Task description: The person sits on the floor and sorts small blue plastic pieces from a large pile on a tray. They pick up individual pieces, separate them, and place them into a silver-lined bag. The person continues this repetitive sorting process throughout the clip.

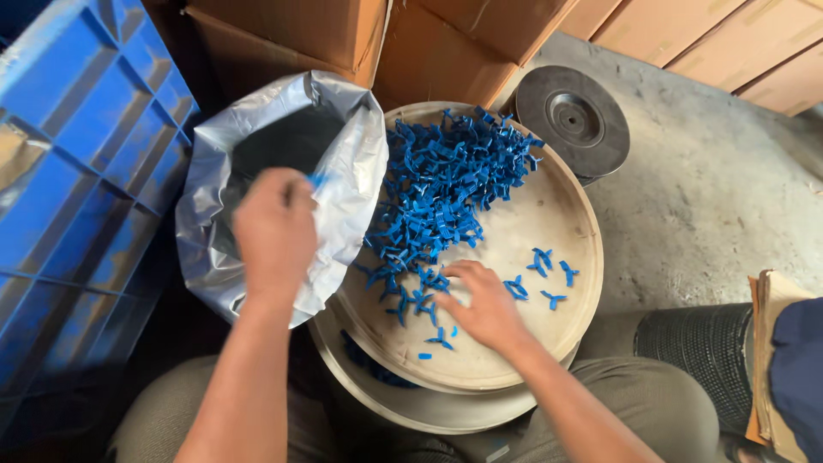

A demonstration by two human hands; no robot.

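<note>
Two bare hands sorting small blue plastic winged pieces [446, 184] on a round, shallow, beige tray [549, 214].

The left hand [274, 227] hangs over the open mouth of a crumpled silver foil bag [343, 163], fingers curled together around a bit of blue that shows at the fingertips (blurred, so how many pieces it holds cannot be told). The right hand [484, 304] lies palm down on the tray, fingers spread and touching the loose pieces at the near edge of the heap; whether it pinches any cannot be told. Most pieces are piled on the tray's far left part, beside the bag, with a few scattered to the right. A blue plastic crate [77, 171] stands left of the bag, brown cardboard boxes [446, 43] behind, and a dark round metal disc [573, 120] just past the tray's far rim.
</note>
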